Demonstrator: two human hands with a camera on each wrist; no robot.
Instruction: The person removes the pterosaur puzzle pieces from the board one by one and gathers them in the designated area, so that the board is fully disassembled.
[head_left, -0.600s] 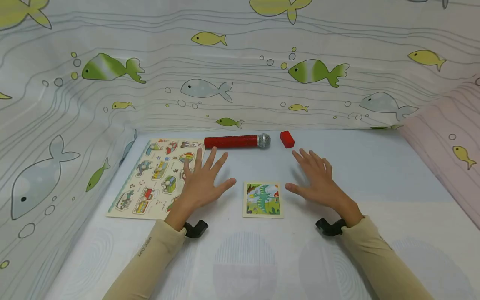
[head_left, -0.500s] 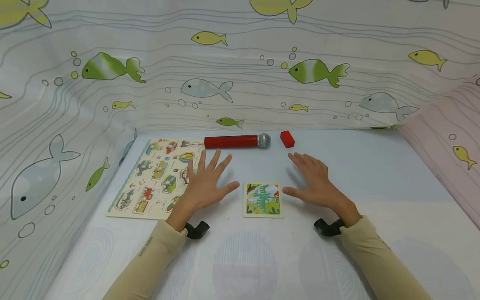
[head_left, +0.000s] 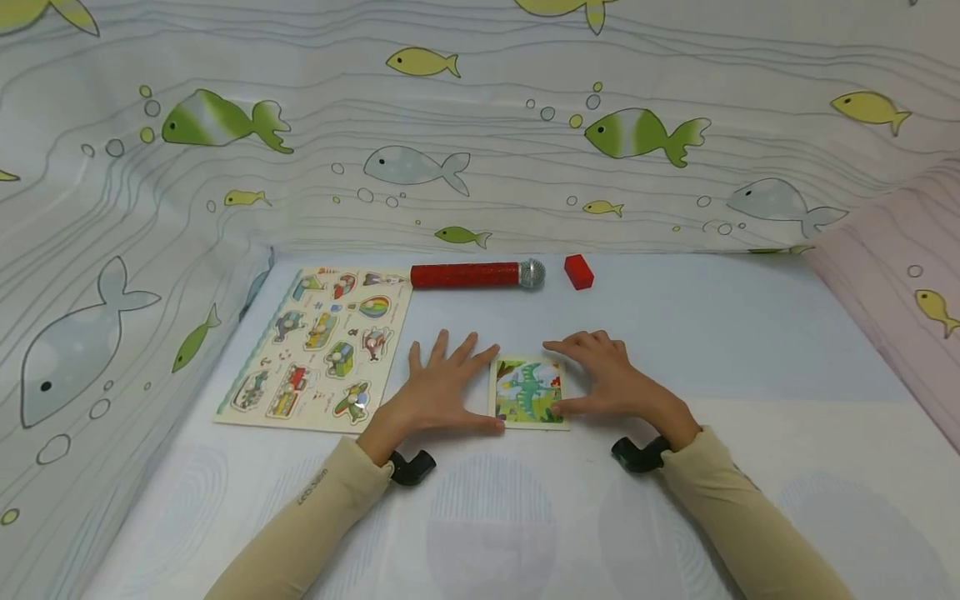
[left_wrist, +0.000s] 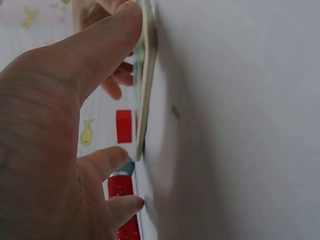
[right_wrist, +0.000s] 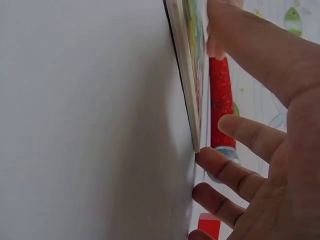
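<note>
A small square picture puzzle (head_left: 528, 392) with a green winged dinosaur lies flat on the table between the two hands. My left hand (head_left: 431, 396) has its fingers spread at the puzzle's left side. Its thumb (left_wrist: 107, 42) reaches the near left corner; whether it touches is unclear. On the other side, my right hand (head_left: 607, 379) arches over the right edge with fingers loosely bent. The right thumb (right_wrist: 260, 45) overlaps the puzzle's near right part in the head view. The right wrist view shows a right fingertip (right_wrist: 206, 159) close by the puzzle's corner.
A cream board (head_left: 315, 350) with several vehicle pieces lies left of the left hand. Behind the hands lie a red microphone (head_left: 468, 275) with a silver head and a red block (head_left: 579, 272). Fish-printed cloth walls (head_left: 487, 125) stand at the back and sides.
Both hands have moved inward and toward the near side, to the puzzle's two sides. The left fingers no longer cover the cream board. The head view has tilted slightly downward.
</note>
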